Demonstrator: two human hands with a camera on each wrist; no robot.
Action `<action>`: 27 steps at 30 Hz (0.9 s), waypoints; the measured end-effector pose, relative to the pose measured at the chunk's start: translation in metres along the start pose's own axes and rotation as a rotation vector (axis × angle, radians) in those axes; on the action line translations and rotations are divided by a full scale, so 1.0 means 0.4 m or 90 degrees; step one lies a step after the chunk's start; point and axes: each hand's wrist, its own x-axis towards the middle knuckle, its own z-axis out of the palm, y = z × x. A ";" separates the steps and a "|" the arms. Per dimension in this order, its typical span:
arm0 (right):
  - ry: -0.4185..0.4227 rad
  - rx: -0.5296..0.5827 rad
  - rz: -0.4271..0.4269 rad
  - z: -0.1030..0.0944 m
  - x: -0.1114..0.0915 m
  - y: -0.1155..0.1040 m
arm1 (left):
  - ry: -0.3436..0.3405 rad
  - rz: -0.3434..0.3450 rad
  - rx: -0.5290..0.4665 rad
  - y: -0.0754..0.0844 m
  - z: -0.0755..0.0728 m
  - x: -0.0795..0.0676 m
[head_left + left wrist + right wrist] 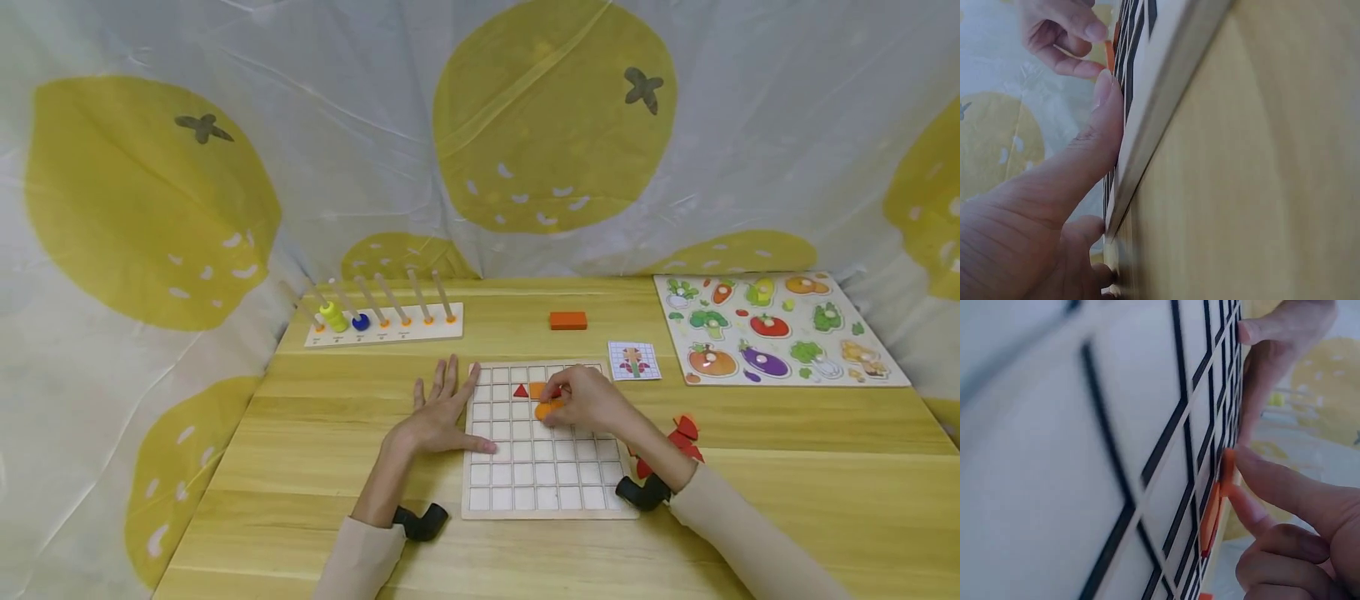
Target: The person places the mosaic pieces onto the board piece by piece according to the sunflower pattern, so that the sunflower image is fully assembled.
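A white gridded wooden board (522,475) lies on the table in the head view. My left hand (437,421) rests on its left edge with fingers spread and the thumb reaching over the squares. Over the board's upper part, my right hand (588,402) pinches an orange piece (545,411) between thumb and forefinger. The right wrist view shows this orange piece (1227,470) at the board's surface; its full outline is hidden. A red triangle (521,391) and an orange square piece (536,390) sit on the grid just above. Red also shows partly behind the right hand's fingers.
A small pattern card (634,361) lies beyond the board's right corner, near an orange block (567,321). Red pieces (686,437) are heaped beside the right forearm. A peg stand (390,327) with beads stands back left, a vegetable puzzle (802,371) back right.
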 end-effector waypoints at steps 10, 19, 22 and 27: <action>-0.004 0.014 0.003 -0.001 0.013 0.016 | 0.004 -0.008 0.009 -0.022 0.018 0.013; 0.012 0.007 0.003 -0.004 0.024 0.016 | -0.009 -0.010 -0.011 -0.014 0.008 0.010; 0.009 0.018 0.005 -0.003 0.025 0.015 | -0.008 -0.008 -0.013 0.000 -0.003 0.002; 0.007 0.041 0.005 0.000 0.027 0.015 | -0.002 0.014 -0.028 0.003 -0.010 -0.007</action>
